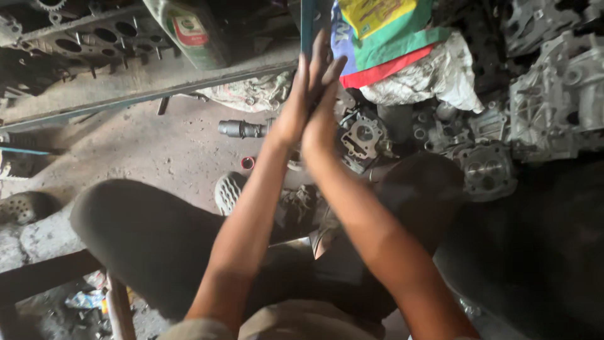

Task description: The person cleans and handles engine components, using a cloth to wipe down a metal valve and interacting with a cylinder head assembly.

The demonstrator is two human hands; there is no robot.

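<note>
My left hand [301,94] and my right hand [324,104] are pressed together palm to palm, fingers stretched out and pointing away from me. Nothing shows between the palms. Both forearms reach forward over my bent knees in dark trousers [145,233]. Just beyond the hands, on the dirty floor, lies a small metal engine part with a round bore [363,135]. A dark cylindrical metal piece [242,129] lies to the left of the hands.
A green oil can [189,31] stands on a metal bench with a cylinder head [94,38] at top left. Coloured sacks [390,38] and grey engine castings [553,94] crowd the right. A small red ring [248,163] and my sandal [229,189] are on the floor.
</note>
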